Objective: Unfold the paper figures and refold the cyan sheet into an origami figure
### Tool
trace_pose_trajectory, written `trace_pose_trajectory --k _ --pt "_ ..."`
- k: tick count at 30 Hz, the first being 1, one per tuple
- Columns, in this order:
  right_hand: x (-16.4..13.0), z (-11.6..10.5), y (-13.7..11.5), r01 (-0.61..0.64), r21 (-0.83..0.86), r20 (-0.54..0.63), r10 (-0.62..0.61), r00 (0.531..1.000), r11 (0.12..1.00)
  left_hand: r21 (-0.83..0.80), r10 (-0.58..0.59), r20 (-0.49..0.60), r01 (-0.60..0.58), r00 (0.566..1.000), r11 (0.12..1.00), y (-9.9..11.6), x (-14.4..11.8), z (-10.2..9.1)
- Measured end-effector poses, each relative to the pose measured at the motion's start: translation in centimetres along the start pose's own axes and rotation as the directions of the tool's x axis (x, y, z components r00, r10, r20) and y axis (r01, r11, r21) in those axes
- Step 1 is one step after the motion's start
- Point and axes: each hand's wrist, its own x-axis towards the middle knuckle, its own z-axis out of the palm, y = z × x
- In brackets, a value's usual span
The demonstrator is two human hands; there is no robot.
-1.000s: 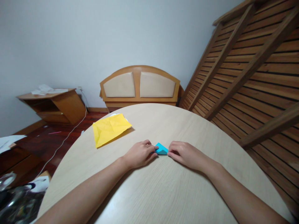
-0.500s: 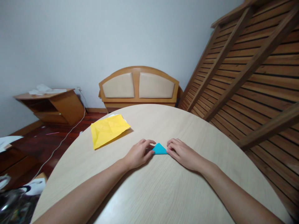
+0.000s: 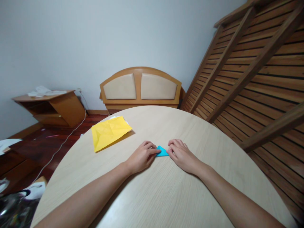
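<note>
Since the earlier frames, both hands have drawn closer together over the blue folded paper, so that less of it shows; the yellow sheet has not shifted on the table.

Item, blue folded paper: small triangular piece, lying flat on the table near its middle, directly ahead of the person.

Item, left hand: palm down, fingers curled, tips pressing on the left corner of the blue paper.

Item, right hand: palm down, fingers bunched, tips pressing on the right corner. Neither hand lifts the paper; both pin it flat.

Step in hand, as judged: flattening or creasing a fold along the paper's edge. The next move would seem to call for steady downward pressure and fingertips run along the crease without letting the corners slip.

Item, yellow sheet: creased, larger, lying well apart to the left and farther off, close to the table's far-left rim.

Edges and room: round table, bare wood on all sides of the hands; near rim under the forearms, far rim well beyond the paper. Slatted wooden frame leans at right, clear of the table. Headboard stands behind; low wooden cabinet at left, on the floor.
</note>
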Motion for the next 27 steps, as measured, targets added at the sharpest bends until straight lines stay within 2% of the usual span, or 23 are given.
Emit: trace_pose_trajectory --k 8,17,27 --pt "0.24 0.21 -0.02 0.000 -0.020 -0.032 0.000 0.999 1.000 0.058 -0.065 -0.022 0.066 0.998 0.996 0.32 0.03 0.20" --pt "0.41 0.27 -0.03 0.007 -0.029 -0.056 -0.008 0.998 1.000 0.108 -0.073 -0.014 0.074 0.997 0.991 -0.02 0.06 0.54" --pt "0.48 0.17 -0.55 -0.018 -0.076 -0.073 0.012 0.997 0.997 0.154 -0.069 -0.021 0.072 0.997 0.985 0.53 0.16 0.52"
